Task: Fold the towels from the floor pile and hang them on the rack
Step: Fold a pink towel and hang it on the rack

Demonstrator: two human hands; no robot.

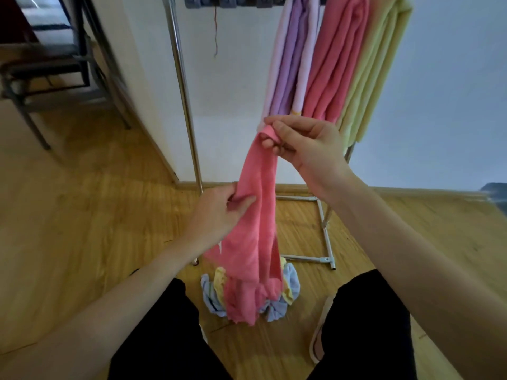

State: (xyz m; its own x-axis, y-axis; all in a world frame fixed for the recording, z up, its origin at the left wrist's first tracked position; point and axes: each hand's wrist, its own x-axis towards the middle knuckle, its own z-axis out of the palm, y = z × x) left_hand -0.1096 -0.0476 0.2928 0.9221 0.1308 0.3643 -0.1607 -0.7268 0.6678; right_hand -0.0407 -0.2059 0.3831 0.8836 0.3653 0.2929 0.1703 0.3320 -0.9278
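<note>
So the person is holding a pink towel (255, 215) up in front of them, kinda bunched into a long rope shape rather than spread out. The right hand (304, 149) has the top end, with the fingers (277, 127) curled over and pinching a corner of the cloth up high, right in front of the towels already hanging. The left hand (219, 212) is lower down and to the side, thumb and fingers pinched on the towel's left edge about partway along its length. The bottom of the pink towel trails down and lands on the floor pile (288, 286), which sits on the wood floor (68, 215) between the person's knees; you can see light blue and yellow cloth poking out from around it. Behind all this is the rack (189, 119), a metal frame with a shiny upright pole on the left and its base tubes resting on the floor near the wall. On the right part of the rack three folded towels hang side by side: a purple towel (290, 58), then a second pink one (337, 58), then a yellow-green towel (381, 64), all touching each other. Some grey clips (233, 1) hang along the top bar. A dark chair frame (55, 67) stands off to the left, and a shoe (319, 335) is beside the right leg.
</note>
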